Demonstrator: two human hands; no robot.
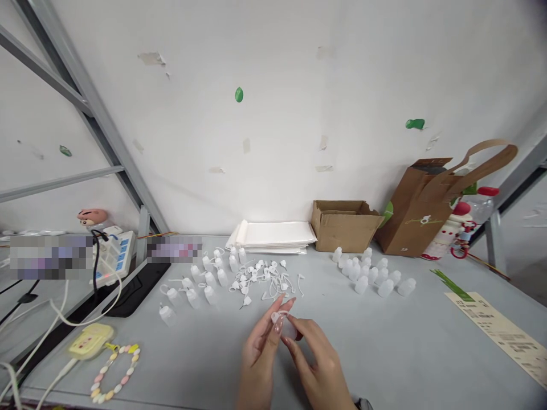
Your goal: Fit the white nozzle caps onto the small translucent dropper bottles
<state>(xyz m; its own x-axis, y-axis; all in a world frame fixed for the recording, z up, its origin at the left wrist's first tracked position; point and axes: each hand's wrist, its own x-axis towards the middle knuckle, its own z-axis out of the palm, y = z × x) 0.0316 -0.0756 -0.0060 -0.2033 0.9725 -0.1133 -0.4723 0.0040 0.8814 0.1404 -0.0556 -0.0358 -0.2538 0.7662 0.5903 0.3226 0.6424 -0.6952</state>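
Observation:
Low in the middle of the view, both my hands hold one small translucent squeeze bottle (289, 329) above the grey table (384, 353). My left hand (264, 341) pinches it near the top, by its white strapped cap. The fingers of my right hand (314, 353) close on the bottle's body from the right. Just beyond my hands lies a loose pile of white caps (260, 272) with thin straps. Several capped bottles (209, 279) stand to the left of the pile. Several bottles without strapped caps (371, 273) stand on the right.
At the back are a stack of white sheets (277, 234) and an open cardboard box (346, 230). A brown paper bag (421, 205) stands at the right, near a printed paper strip (498, 330). On the left are a black phone (137, 289), a power strip (115, 259), cables and a beaded strap (99, 378).

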